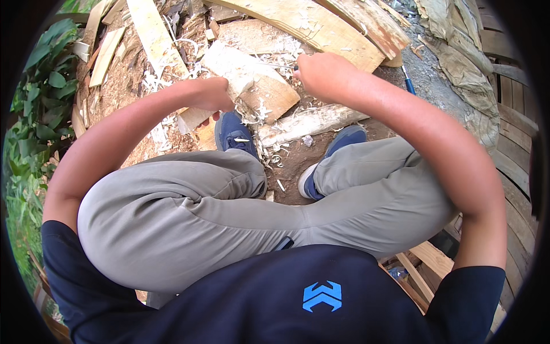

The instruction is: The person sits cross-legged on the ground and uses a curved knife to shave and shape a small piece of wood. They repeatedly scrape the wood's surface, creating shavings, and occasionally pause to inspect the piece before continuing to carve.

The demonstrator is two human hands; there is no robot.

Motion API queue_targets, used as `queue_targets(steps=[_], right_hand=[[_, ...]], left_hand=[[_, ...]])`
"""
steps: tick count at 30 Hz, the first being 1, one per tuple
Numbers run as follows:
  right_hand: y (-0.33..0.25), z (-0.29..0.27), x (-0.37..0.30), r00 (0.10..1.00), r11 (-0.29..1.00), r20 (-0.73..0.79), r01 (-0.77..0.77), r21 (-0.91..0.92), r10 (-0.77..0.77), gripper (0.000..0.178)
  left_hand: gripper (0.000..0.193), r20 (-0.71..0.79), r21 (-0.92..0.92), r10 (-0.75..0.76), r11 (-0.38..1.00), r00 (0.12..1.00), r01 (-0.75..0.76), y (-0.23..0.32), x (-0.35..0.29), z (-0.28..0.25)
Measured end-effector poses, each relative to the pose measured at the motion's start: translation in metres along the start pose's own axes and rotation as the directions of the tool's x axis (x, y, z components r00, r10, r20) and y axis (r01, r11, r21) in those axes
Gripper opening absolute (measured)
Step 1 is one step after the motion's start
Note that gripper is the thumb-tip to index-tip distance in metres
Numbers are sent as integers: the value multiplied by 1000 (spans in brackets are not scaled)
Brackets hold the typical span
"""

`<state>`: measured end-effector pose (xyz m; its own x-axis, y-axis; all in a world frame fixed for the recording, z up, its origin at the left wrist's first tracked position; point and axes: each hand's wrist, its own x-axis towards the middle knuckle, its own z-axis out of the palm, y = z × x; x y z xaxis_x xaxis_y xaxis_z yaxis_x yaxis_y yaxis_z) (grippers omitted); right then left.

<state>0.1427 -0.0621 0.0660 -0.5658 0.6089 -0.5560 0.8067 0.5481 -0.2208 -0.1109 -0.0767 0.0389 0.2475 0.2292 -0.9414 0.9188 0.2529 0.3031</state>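
Wooden board (275,96): lies between the two hands, its near end slanting down toward the shoes (238,137), with pale shavings (262,110) on and around it.
Board's handling: probably stiff and fairly weighty for its size, not fragile; the loose curls on its face could make it slippery.
Where to hold the board: the bare side edges look the best place, fingers clear of the shaved face.
Metal tool (276,65): thin and straight, reaching from the right fist over the board's far part; likely light and rigid, best taken by its dark end.
Right hand (323,71): clenched around the tool's dark end, knuckles up, forearm running in from the right.
Left hand (216,94): curled at the board's left edge, back of the hand up; I cannot tell what it grasps.
Arms: both bend outward at the elbows, circling the knees (123,212), hands well apart.
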Motion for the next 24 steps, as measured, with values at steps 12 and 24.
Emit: queue_targets(steps=[12,24], right_hand=[[-52,61,-14,989,966,-4,-144,215,149,37],[-24,38,-18,989,949,11,-146,279,149,33]], left_hand=[[55,-403,107,106,992,909,-68,-29,36,76],[75,-102,-24,5,1000,995,-7,-16,26,49]])
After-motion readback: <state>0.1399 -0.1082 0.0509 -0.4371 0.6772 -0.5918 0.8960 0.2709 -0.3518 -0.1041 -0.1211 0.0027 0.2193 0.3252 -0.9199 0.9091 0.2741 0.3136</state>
